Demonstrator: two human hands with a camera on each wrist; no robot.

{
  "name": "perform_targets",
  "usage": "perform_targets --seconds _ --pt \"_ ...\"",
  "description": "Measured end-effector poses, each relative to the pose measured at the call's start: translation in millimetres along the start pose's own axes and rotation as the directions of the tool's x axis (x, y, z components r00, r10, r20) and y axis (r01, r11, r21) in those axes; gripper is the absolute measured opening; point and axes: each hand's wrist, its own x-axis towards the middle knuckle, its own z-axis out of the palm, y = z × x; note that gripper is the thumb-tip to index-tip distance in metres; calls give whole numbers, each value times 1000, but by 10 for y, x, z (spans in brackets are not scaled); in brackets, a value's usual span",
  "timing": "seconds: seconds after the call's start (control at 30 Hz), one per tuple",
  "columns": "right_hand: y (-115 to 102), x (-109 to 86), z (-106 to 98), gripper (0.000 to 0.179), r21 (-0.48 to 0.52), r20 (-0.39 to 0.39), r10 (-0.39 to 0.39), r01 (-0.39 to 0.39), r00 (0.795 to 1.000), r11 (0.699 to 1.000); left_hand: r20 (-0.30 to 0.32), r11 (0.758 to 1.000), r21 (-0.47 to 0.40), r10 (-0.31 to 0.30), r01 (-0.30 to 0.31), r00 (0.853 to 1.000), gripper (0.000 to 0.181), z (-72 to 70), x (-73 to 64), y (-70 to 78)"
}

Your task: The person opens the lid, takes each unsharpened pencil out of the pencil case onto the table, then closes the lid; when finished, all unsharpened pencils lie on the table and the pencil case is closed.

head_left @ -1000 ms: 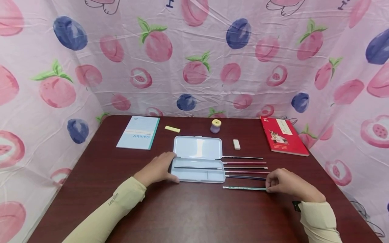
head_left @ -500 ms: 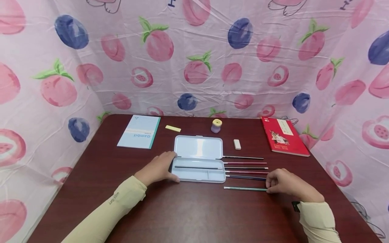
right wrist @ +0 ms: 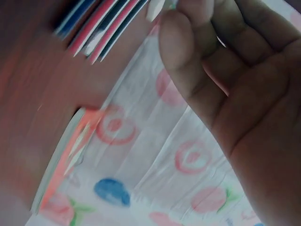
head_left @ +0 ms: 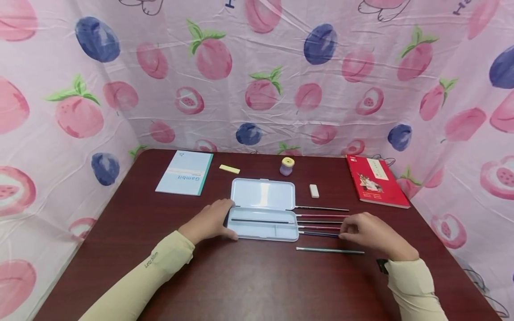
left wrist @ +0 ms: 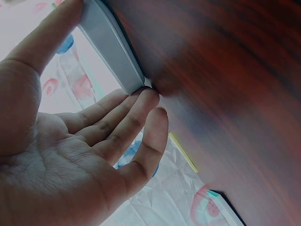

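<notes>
A light-blue pencil case (head_left: 263, 195) lies open in the middle of the table. My left hand (head_left: 209, 220) holds its left end, thumb at the front edge and fingers behind; the left wrist view shows fingertips against the case (left wrist: 110, 47). One dark pencil (head_left: 261, 220) lies inside. To the right are several pencils in a row, among them a dark blue pencil (head_left: 319, 234); a green pencil (head_left: 330, 250) lies nearer the front. My right hand (head_left: 366, 229) is over the row's right ends, its fingers loosely bent. In the right wrist view the blurred pencils (right wrist: 75, 19) appear apart from its fingers.
A Gambit notebook (head_left: 184, 173) lies at the back left, near a yellow strip (head_left: 230, 169). Behind the case are a purple-and-yellow small pot (head_left: 287, 166) and a white eraser (head_left: 314, 191). A red book (head_left: 377, 181) lies back right; a fruit-print cloth (head_left: 265, 125) encloses the table.
My right hand has left the green pencil's right end and moved left and away from me, over the pencil row. The green pencil stays on the table. My left hand keeps its place.
</notes>
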Motion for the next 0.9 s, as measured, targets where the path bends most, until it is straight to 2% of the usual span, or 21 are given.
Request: perform_targets --seconds 0.13,0.27,0.47,0.67,0.9 --pt "-144 190 7 10 -88 -61 -65 60 996 994 0 1000 -6 2 -2 1000 95 0 4 -10" --pt "-302 378 33 14 -119 -80 -137 127 987 985 2 1000 -7 2 -2 1000 96 0 13 -14" --pt "-551 636 110 18 -161 -83 -210 195 974 968 7 1000 1 6 -6 1000 96 8 25 -10" --pt "-735 868 228 18 -219 -62 -299 279 952 935 2 1000 0 -3 3 1000 96 14 21 -16" --pt "-803 1011 346 14 -209 -8 -283 276 959 938 0 1000 2 -3 3 1000 95 8 19 -9"
